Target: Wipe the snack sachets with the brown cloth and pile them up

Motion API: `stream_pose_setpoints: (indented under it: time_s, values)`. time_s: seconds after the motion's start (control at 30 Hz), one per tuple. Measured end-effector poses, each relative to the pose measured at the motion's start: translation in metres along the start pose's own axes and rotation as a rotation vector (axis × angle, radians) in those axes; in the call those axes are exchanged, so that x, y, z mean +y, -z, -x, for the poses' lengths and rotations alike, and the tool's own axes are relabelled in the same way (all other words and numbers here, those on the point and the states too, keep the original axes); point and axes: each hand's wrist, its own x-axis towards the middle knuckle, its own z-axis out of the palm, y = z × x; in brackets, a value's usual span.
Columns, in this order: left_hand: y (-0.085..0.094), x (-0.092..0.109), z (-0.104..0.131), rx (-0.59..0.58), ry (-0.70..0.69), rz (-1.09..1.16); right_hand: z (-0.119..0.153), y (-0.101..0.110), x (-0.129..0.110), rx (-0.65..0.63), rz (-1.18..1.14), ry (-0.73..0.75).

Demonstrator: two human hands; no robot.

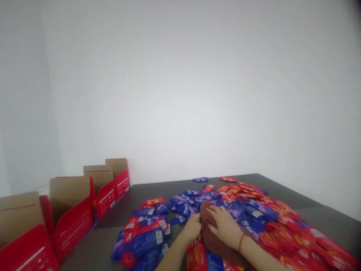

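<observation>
A brown cloth lies bunched over the packets at the front middle of the table. My left hand is closed at its left edge, pinching the fabric, with the fingertips partly hidden. On top of the cloth rests my right hand, fingers apart and stretched out; a red string circles that wrist. Blue packets lie just beyond and left of my hands. Red packets and a blue one stick out from under the cloth near me.
Red and blue packets form a pile on the left, and a larger heap of mostly red packets spreads to the right. Several open red cardboard boxes line the dark table's left side. A white wall stands behind.
</observation>
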Motion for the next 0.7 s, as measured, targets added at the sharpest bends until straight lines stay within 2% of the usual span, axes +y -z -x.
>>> stream_pose_setpoints:
  time_s: [0.07,0.17,0.3,0.4,0.47,0.57,0.7]
  values:
    - [0.001,-0.001,0.001,0.011,-0.005,-0.012,0.004,-0.008,-0.013,-0.064,-0.015,0.064]
    - [0.000,-0.004,0.001,0.024,0.010,-0.035,0.005,-0.005,-0.019,-0.141,0.046,0.069]
    - [-0.003,-0.009,-0.005,0.045,0.055,-0.035,-0.010,0.015,0.001,-0.138,0.151,-0.038]
    - [-0.004,-0.012,-0.008,0.078,0.080,0.001,-0.030,0.029,0.022,-0.078,0.202,-0.154]
    - [-0.004,-0.011,-0.009,0.088,0.091,0.034,-0.040,0.032,0.027,-0.031,0.227,-0.239]
    - [-0.005,-0.010,-0.009,0.088,0.103,0.095,-0.040,0.022,0.013,-0.011,0.207,-0.267]
    - [-0.005,-0.008,-0.005,0.084,0.103,0.183,-0.016,-0.003,-0.022,-0.071,0.124,-0.131]
